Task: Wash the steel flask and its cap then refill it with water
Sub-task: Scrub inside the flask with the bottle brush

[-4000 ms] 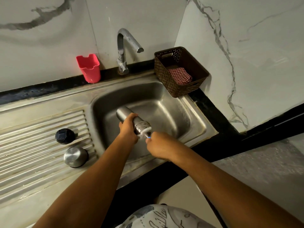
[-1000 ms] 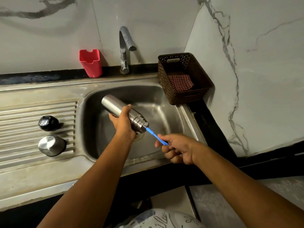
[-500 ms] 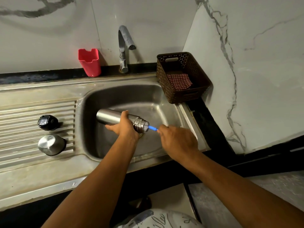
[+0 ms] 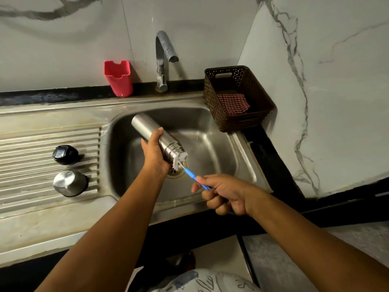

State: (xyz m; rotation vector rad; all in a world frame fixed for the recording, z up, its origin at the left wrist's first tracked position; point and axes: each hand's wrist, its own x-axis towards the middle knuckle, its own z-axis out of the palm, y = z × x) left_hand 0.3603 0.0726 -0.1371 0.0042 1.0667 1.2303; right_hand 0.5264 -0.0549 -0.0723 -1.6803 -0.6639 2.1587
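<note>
Over the sink (image 4: 210, 144), the right grip (image 4: 223, 192) is pulling its clutched brush (image 4: 190, 172) back out of the flask (image 4: 145, 127) the left grip (image 4: 154, 152) is holding; scrubbing is going on.

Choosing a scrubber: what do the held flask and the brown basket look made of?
Cylindrical silver flask: likely brushed stainless steel, from its soft grey sheen. Brown perforated rectangular basket: probably moulded plastic, matte, with a regular hole pattern.

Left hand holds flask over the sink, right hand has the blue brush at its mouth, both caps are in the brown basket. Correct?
Wrong on the caps: the head view shows the black cap and the steel cap on the draining board, left of the sink. Rest holds.
</note>
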